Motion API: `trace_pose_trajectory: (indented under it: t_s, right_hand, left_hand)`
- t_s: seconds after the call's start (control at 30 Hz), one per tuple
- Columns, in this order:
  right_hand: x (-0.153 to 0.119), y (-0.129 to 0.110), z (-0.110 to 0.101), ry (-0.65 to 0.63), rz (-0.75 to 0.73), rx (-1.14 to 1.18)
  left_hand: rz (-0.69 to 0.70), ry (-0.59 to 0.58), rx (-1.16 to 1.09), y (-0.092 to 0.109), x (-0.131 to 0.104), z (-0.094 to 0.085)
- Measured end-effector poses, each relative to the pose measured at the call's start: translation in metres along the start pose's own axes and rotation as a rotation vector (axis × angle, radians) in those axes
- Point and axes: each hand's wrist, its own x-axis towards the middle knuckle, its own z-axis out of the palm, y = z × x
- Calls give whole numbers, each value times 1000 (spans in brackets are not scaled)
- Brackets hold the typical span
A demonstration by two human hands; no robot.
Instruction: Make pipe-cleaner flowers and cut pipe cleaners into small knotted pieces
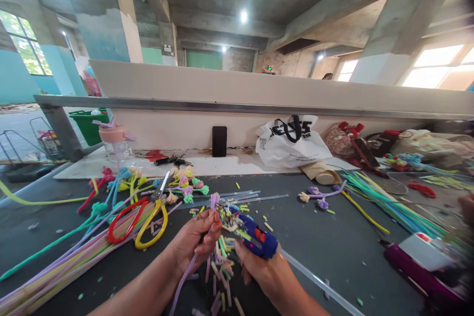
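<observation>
My left hand [200, 237] pinches a purple pipe cleaner [184, 276] between thumb and fingers. A small purple tuft [214, 200] stands at its top, above my fingertips. My right hand [259, 261] is wrapped round a blue hot glue gun [261, 239], whose nozzle end points towards the tuft. From the gun's back a clear glue stick [318, 281] runs out to the lower right. Between and below my hands lie many short cut pipe-cleaner pieces [222, 276]. Scissors [151, 224] with one red and one yellow handle rest to the left on a bundle of pipe cleaners [74, 271].
Pipe-cleaner flowers [185, 180] cluster at the back left; a purple-and-beige sprig [322, 197] lies right of centre. A phone [219, 141] leans upright near a white bag [292, 143]. At the right are more pipe cleaners [392, 202] and a dark purple tool [418, 271].
</observation>
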Motion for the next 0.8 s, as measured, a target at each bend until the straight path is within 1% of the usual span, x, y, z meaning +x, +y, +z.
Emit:
trace_pose_trajectory:
  t_s: [0.13, 0.27, 0.4, 0.57, 0.7, 0.8]
  right_hand:
    - [-1, -3, 1, -27, -29, 68]
    - [-3, 1, 2, -55, -64, 103]
    - [-4, 6, -1, 6, -84, 101]
    - [-1, 11, -7, -23, -185, 72]
    - [1, 9, -5, -23, -145, 116]
    - [-1, 4, -3, -54, -112, 127]
  left_hand:
    - [3, 26, -13, 3, -1, 6]
    - [-3, 40, -31, 6, -3, 11]
    - [-15, -10, -111, 6, -6, 10]
    - [-35, -94, -195, 5, -11, 9]
    - [-47, -127, -230, 4, -14, 14]
    - [-33, -131, -257, 3, -17, 18]
